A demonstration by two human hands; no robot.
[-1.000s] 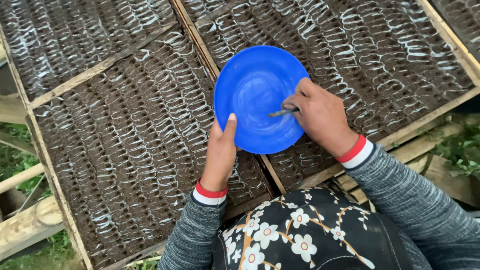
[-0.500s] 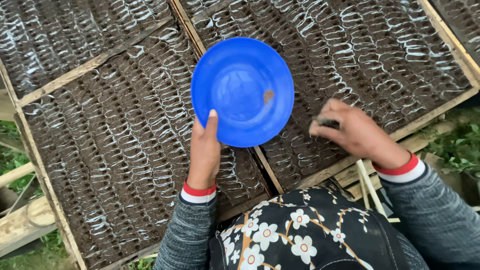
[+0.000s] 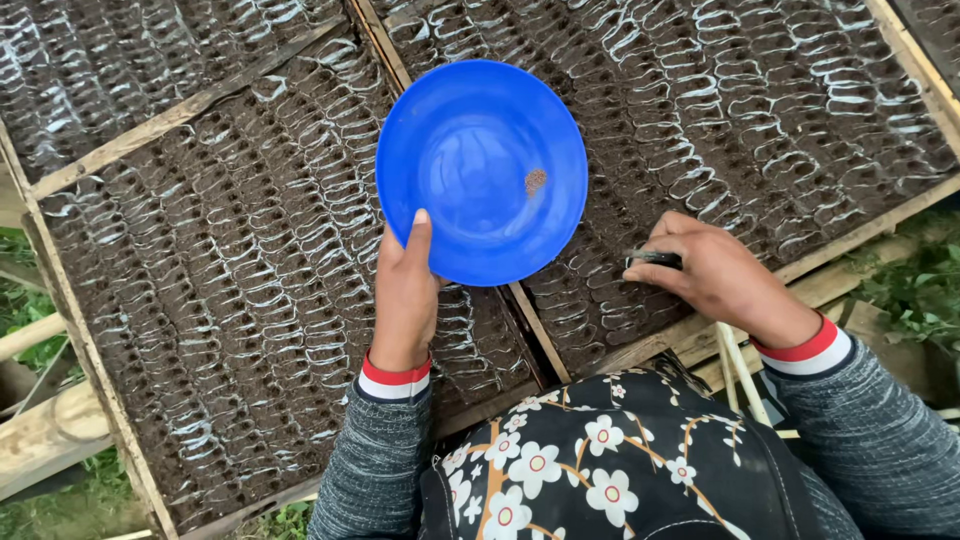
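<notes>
Blue plate (image 3: 470,150), thin, light and probably slick, pinched at its near rim by left hand (image 3: 405,290) above soil-filled trays (image 3: 230,300), small brown clump (image 3: 536,181) loose inside, right hand (image 3: 715,275) closed on dark tool (image 3: 655,259) over tray, wooden frame (image 3: 535,330) between.

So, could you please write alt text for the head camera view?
A left hand holds a blue plate with a small brown clump over soil-filled seedling trays; the right hand pinches a thin dark tool above the soil.
</notes>
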